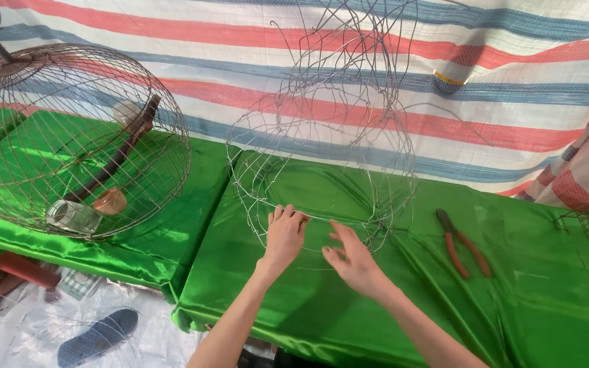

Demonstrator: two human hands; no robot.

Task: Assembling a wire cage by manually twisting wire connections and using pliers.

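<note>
Both bare forearms reached forward from the near edge. The left hand was curled, fingers pinched together at the far end. Just right of it, the right hand hovered with fingers loosely spread.

The left hand rests on the near rim of the unfinished wire frame, which stands on the table directly behind both hands, and the right hand lies just to the right of the left hand and slightly nearer the person, beside the same rim. The pliers lie on the table to the right of the right hand, apart from the frame. Well to the left of the left hand, on a second table, stands a finished wire cage with a perch and a cup inside it, while a sandal lies on the floor below and left of that hand.
</note>
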